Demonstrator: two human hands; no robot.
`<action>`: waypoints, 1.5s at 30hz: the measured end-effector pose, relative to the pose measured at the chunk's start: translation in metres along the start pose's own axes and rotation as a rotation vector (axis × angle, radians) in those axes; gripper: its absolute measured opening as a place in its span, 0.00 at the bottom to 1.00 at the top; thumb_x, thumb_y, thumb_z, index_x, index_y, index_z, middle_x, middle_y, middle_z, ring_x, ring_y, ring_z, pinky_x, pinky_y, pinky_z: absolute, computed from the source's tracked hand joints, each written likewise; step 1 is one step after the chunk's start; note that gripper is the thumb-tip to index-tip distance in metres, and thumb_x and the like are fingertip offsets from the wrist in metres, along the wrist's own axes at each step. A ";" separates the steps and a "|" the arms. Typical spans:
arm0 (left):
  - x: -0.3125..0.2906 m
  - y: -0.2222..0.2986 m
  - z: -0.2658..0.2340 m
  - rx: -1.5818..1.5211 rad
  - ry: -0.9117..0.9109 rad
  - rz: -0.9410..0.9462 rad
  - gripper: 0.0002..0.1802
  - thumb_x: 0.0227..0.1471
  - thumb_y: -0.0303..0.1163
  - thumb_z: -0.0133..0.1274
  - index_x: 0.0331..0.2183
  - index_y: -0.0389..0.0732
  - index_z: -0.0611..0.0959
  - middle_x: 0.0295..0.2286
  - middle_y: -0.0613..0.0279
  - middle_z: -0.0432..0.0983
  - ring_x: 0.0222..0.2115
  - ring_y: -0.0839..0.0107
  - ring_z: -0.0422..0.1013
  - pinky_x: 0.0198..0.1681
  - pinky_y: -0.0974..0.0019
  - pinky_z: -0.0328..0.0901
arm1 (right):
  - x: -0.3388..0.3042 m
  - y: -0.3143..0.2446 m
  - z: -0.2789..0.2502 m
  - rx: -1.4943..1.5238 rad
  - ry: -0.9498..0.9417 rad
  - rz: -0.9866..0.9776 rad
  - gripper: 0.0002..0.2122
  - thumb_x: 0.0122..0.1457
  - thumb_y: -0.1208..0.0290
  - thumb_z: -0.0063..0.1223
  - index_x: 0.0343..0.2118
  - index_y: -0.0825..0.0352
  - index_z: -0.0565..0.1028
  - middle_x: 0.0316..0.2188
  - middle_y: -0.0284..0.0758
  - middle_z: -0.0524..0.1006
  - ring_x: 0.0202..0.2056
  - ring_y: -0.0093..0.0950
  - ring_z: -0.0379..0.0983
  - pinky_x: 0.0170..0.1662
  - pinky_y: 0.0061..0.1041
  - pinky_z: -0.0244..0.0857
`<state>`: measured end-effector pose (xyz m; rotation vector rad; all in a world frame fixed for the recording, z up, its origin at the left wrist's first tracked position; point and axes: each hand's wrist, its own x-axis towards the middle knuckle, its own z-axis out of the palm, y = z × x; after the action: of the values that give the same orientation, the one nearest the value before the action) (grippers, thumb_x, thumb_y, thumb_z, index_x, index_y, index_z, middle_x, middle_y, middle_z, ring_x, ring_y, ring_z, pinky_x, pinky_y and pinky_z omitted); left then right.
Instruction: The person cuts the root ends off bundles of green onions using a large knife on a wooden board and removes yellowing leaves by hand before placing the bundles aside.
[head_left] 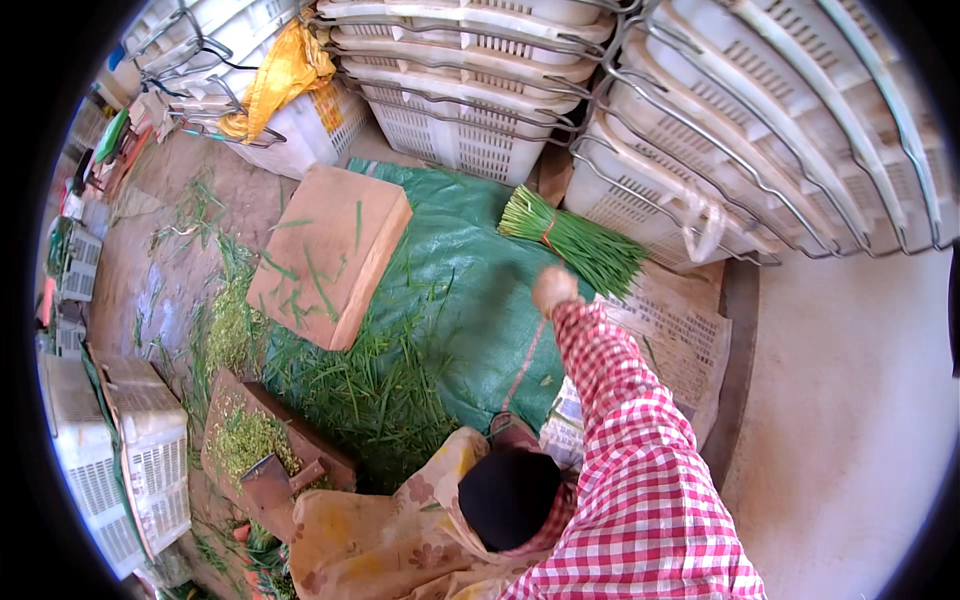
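My right hand (555,290), in a red-and-white checked sleeve, reaches out over the green plastic sheet (470,235). Its fingers look curled, and whatever may be in them is hidden. Just beyond it lies a bundle of long green stalks (585,244) like garlic chives, bound by a thin red band. The bundle rests at the far right of the sheet, its trimmed-looking paler end to the left. My left hand does not show. Near my lap is a rounded black thing (510,498) beside checked cloth; I cannot tell what it is.
White slatted crates (450,125) stand stacked along the back, with more crates (125,450) at left. A wooden block (330,255) carries loose green blades. Cut greens (375,400) litter the sheet. A cleaver-like blade (268,487) rests nearby. Printed paper (680,345) lies at right.
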<state>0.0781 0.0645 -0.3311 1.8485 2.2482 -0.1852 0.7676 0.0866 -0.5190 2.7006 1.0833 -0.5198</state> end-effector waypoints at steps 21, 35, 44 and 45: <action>0.050 0.043 -0.030 0.051 -0.155 -0.057 0.19 0.52 0.34 0.52 0.45 0.35 0.78 0.40 0.55 0.75 0.42 0.68 0.69 0.45 0.63 0.65 | 0.033 -0.032 -0.031 -0.073 -0.082 -0.186 0.62 0.34 0.47 0.69 0.66 0.63 0.36 0.60 0.47 0.56 0.60 0.45 0.55 0.61 0.49 0.47; -0.018 0.188 -0.161 -1.006 -0.416 0.283 0.18 0.56 0.32 0.50 0.45 0.31 0.78 0.40 0.59 0.76 0.43 0.71 0.71 0.47 0.68 0.65 | -0.178 -0.118 -0.216 1.440 0.092 -1.099 0.45 0.38 0.65 0.70 0.60 0.67 0.56 0.55 0.41 0.64 0.57 0.38 0.60 0.61 0.33 0.53; -0.058 0.255 -0.141 -2.065 -1.663 0.594 0.33 0.63 0.48 0.33 0.58 0.31 0.58 0.55 0.38 0.59 0.56 0.50 0.60 0.59 0.48 0.55 | -0.390 -0.135 -0.261 0.588 0.613 -1.825 0.26 0.45 0.76 0.54 0.53 0.58 0.71 0.48 0.33 0.69 0.54 0.33 0.63 0.61 0.39 0.51; -0.061 0.247 -0.133 -2.256 -1.719 0.443 0.37 0.62 0.53 0.32 0.59 0.31 0.58 0.55 0.37 0.60 0.56 0.48 0.60 0.58 0.47 0.56 | -0.404 -0.129 -0.254 0.425 0.689 -1.809 0.25 0.45 0.76 0.54 0.51 0.55 0.72 0.46 0.31 0.69 0.54 0.32 0.63 0.60 0.39 0.54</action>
<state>0.3185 0.0875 -0.1760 0.1559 -0.0208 0.4680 0.4697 -0.0004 -0.1339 1.1860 3.6723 0.1331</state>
